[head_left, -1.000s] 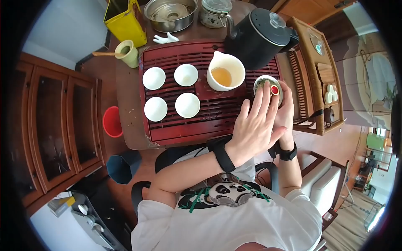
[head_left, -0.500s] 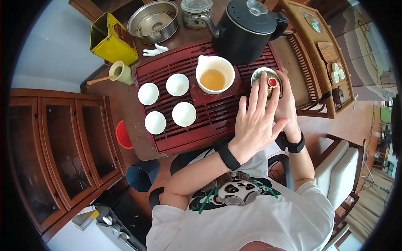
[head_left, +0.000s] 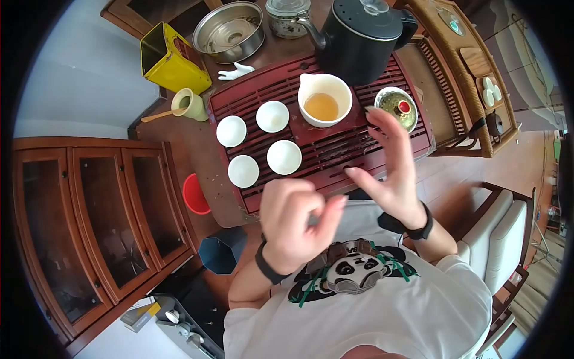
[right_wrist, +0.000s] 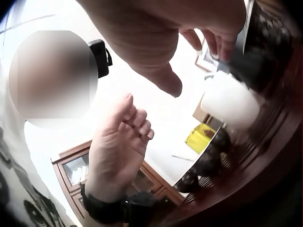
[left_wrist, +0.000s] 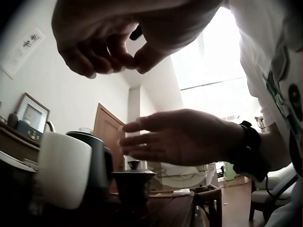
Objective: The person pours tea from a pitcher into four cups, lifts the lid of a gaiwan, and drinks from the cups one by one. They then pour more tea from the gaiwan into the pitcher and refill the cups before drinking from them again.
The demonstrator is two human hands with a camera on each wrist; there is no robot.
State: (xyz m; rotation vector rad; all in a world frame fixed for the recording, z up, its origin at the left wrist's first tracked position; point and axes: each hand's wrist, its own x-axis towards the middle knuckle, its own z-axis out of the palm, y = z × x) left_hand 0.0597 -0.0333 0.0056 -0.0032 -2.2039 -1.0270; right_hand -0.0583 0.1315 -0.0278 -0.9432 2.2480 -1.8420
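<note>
Both hands are in the air and hold nothing. My left hand [head_left: 296,224] hovers before the shirt near the tray's front edge, its fingers loosely curled. My right hand [head_left: 391,170] has its thumb and fingers spread apart, just in front of a white bowl [head_left: 412,124] whose lid has a red-centred knob [head_left: 404,107]. In the left wrist view that lidded bowl [left_wrist: 135,184] stands beyond the right hand [left_wrist: 184,137]. A white pitcher [head_left: 338,87] with amber liquid stands left of the bowl. Several small white cups [head_left: 284,157] stand farther left on the red slatted tray [head_left: 335,179].
A black kettle [head_left: 359,45] stands behind the pitcher. Along the back are a glass jar [head_left: 288,18], a metal basin [head_left: 230,36], a white hand-shaped ornament [head_left: 236,72] and a yellow tin [head_left: 179,66]. A wicker stand [head_left: 463,78] is at the right.
Both hands have come away from the lidded bowl. The left moved toward the lower left and its fingers curled; the right drew back slightly. The head view has shifted.
</note>
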